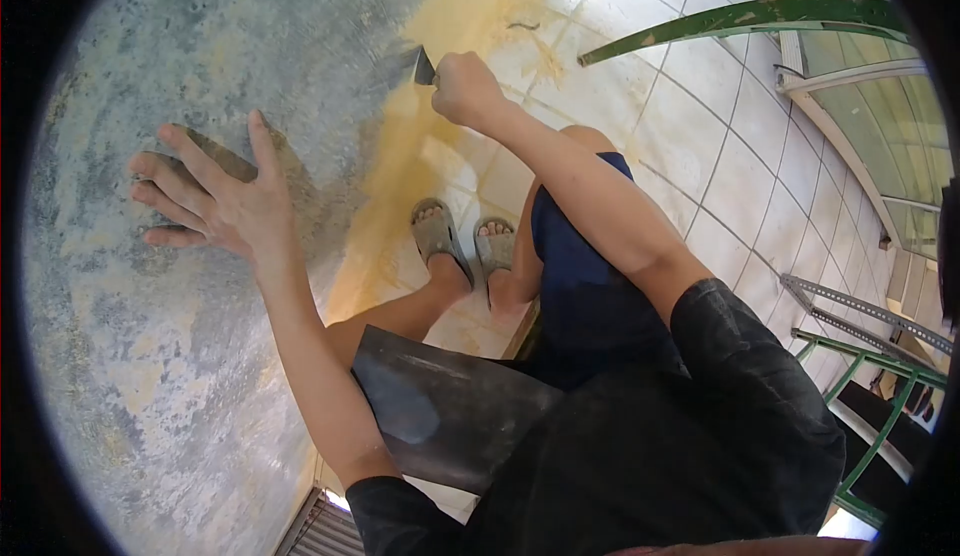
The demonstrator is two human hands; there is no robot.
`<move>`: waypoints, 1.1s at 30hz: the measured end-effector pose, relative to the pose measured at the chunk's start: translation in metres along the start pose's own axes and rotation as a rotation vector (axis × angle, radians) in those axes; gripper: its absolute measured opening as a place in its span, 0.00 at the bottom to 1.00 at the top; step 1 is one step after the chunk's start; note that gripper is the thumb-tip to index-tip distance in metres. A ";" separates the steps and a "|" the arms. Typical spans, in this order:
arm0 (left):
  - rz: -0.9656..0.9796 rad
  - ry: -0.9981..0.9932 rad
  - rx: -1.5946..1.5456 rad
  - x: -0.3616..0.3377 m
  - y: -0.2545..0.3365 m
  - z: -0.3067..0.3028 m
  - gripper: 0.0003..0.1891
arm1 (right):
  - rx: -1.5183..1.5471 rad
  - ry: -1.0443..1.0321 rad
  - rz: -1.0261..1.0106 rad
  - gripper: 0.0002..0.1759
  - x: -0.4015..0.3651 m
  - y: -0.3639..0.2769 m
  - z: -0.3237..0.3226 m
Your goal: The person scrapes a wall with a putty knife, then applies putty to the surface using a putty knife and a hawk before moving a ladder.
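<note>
My left hand is spread against a wall with mottled grey-blue, patchy paint, its fingers apart and a shadow beside them. In my right hand is a scraper, the fist wrapped round its handle so that mainly the dark blade shows. The blade lies at the wall, where the grey surface meets a yellow band. A dark, scuffed sheet rests across my lap, next to the left forearm.
White floor tiles carry yellow dust and flakes near the wall. At upper right a curved green bar reaches over the floor, by a glazed frame. Perforated metal bars and a green metal frame stand at right.
</note>
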State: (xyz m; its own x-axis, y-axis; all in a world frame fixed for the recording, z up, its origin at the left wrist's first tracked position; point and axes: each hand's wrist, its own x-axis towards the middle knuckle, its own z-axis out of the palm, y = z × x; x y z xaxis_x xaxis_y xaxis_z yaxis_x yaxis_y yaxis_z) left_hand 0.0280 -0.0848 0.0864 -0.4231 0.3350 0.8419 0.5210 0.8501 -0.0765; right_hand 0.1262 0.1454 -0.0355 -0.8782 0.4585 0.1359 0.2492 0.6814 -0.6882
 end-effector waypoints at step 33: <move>-0.019 0.012 0.009 0.004 -0.002 0.005 0.48 | 0.024 0.060 -0.070 0.07 -0.004 -0.013 -0.003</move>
State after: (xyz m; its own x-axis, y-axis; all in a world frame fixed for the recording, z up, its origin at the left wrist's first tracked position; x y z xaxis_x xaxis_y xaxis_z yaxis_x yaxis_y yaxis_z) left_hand 0.0220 -0.0832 0.0876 -0.4241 0.3143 0.8493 0.5061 0.8600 -0.0655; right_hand 0.1274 0.1368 -0.0250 -0.8668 0.4443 0.2264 0.1775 0.6992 -0.6925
